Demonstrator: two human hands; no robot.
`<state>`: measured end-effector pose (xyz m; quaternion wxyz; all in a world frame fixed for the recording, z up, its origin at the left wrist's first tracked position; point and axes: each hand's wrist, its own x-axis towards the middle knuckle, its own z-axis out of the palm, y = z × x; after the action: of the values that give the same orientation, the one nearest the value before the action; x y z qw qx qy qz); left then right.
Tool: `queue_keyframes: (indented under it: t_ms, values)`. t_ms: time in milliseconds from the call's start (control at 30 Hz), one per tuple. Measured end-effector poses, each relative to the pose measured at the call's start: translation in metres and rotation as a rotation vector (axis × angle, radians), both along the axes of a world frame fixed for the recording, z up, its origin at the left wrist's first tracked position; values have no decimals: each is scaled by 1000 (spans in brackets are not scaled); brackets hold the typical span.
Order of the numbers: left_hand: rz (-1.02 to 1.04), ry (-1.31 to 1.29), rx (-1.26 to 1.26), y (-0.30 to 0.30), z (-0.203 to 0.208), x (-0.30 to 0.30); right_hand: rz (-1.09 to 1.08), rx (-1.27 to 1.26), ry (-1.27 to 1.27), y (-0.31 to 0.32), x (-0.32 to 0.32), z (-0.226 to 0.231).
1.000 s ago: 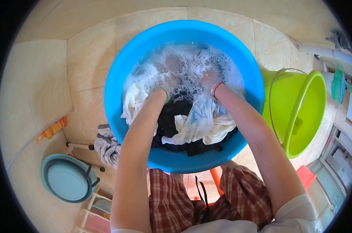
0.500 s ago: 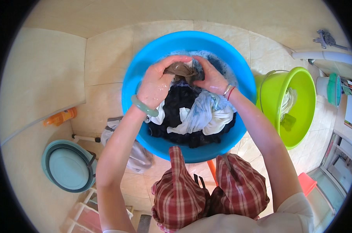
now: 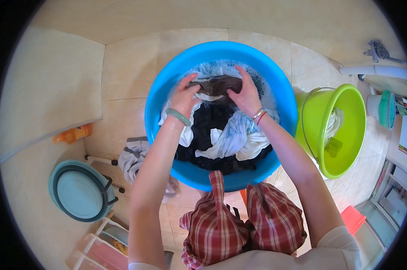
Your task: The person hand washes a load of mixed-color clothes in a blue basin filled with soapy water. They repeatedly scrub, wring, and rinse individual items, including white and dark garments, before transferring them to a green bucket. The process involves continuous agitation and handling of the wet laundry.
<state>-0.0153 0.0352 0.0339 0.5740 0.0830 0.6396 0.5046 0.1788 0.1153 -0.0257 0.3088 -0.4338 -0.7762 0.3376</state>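
Over the far part of a large blue basin (image 3: 155, 85), my two hands stretch a wet dark brown cloth (image 3: 219, 85) sideways. My left hand (image 3: 184, 98), below a green bangle, pinches its left end. At the right end, my right hand (image 3: 248, 95) grips it between thumb and fingers. A pale strip shows along the cloth's lower edge; its exact garment type cannot be made out. Beneath my hands lie black clothes (image 3: 208, 118), a light blue and white garment (image 3: 232, 135) and a white cloth (image 3: 186, 135) at the left. Suds (image 3: 221, 66) float along the far side.
A lime green bucket (image 3: 351, 153) holding a pale cloth (image 3: 333, 126) stands right of the basin. Grey clothing (image 3: 133, 157) lies to the left, near a grey-blue round basin (image 3: 80, 191) and an orange bottle (image 3: 73, 133). My red plaid-covered knees (image 3: 221, 225) are close to the basin.
The brown cloth was bunched between my hands; now it is spread wider. My hands have moved apart, and the suds beyond them show more.
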Motion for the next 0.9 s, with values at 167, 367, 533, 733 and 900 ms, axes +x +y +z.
queue_keyframes:
  t_ms: [167, 367, 533, 733, 900]
  values:
    - [-308, 823, -111, -6, -70, 37, 272, -79, -642, -6, 0, -20]
    - [-498, 771, -75, 1, -141, 43, 279, -38, -688, 11, -10, -66]
    - [-413, 447, -103, 21, -137, 44, 190, -132, -502, 24, -5, -80]
    - [334, -489, 214, 4, -73, 60, 199, -193, 108, -6, -21, 10]
    - [148, -836, 302, 13, -36, 38, 494, -93, 112, -57, -19, 94]
